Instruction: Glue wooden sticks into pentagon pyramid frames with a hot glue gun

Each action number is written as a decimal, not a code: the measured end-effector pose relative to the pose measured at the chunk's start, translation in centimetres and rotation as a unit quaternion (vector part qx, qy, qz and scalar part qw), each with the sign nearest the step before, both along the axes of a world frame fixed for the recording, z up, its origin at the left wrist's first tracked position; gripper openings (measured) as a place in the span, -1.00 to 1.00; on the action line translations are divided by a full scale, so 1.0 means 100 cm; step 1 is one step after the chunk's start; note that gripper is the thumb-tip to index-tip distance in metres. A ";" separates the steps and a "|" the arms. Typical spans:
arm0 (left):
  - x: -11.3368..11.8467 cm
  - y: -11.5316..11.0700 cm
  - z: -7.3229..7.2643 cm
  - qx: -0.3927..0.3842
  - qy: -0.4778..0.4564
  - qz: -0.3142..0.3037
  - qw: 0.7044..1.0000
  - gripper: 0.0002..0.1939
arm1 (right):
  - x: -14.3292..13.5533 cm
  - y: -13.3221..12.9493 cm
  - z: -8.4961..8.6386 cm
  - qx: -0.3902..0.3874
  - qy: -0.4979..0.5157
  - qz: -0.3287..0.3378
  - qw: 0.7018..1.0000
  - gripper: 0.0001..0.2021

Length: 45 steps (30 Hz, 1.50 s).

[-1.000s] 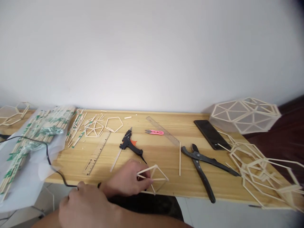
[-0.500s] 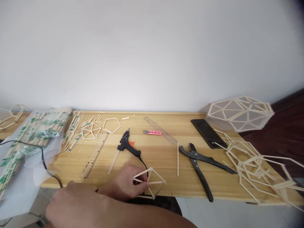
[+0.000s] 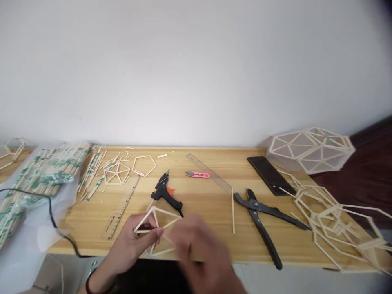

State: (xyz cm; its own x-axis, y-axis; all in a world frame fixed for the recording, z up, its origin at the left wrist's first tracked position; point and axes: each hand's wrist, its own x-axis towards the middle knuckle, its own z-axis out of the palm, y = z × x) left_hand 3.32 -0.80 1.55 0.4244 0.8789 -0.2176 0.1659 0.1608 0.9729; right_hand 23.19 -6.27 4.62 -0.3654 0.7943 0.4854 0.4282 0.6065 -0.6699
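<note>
My left hand (image 3: 132,241) pinches a small frame of pale wooden sticks (image 3: 154,209) between thumb and fingers, just over the table's front edge. The sticks meet at corners and form a peaked, many-sided shape. Close against the right side of this frame is my right hand (image 3: 203,253), smeared by motion. Its fingers cover that end, and I cannot make out whether it grips anything. Behind the frame lies a black glue gun (image 3: 165,192) with an orange trigger.
Pink thread snips (image 3: 200,174), a clear ruler (image 3: 122,210), black cutters (image 3: 255,208), a loose stick (image 3: 233,212) and a phone (image 3: 269,175) lie on the table. Bagged chopsticks (image 3: 61,163) and a flat pentagon (image 3: 134,164) are left; stick frames (image 3: 329,198) and a covered frame (image 3: 312,149) are right.
My right arm, which reached across to the far left, has swung back to the right side of the stick frame. My left hand has shifted left with the frame.
</note>
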 end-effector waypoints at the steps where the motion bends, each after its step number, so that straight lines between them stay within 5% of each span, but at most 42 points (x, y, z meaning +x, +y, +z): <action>1: -0.001 -0.002 0.000 0.014 -0.011 0.008 1.000 -0.49 | 0.013 0.008 -0.005 -0.019 0.029 -0.073 0.997 -0.71; 3: 0.003 -0.006 -0.002 0.029 -0.037 0.027 0.999 -0.50 | 0.033 0.018 -0.012 -0.129 0.147 -0.179 0.964 -0.77; 8: 0.022 -0.004 -0.004 0.001 -0.062 0.000 0.998 -0.55 | 0.038 0.019 -0.020 -0.298 0.232 -0.108 0.919 -0.69; 21: 0.037 0.001 -0.010 -0.085 -0.126 0.011 0.988 -0.55 | 0.033 0.027 -0.038 -0.319 0.288 -0.187 0.883 -0.59; 30: 0.038 0.006 -0.012 -0.093 -0.094 -0.008 0.991 -0.60 | 0.033 0.026 -0.040 -0.311 0.268 -0.194 0.891 -0.64; 37: 0.037 0.027 0.020 -0.042 -0.108 0.050 0.992 -0.66 | 0.031 0.043 -0.005 -0.356 0.227 -0.024 0.906 -0.81; 45: 0.046 0.096 0.077 0.068 -0.165 0.048 0.983 -0.73 | 0.044 0.117 0.061 -0.219 0.185 -0.051 0.957 -0.81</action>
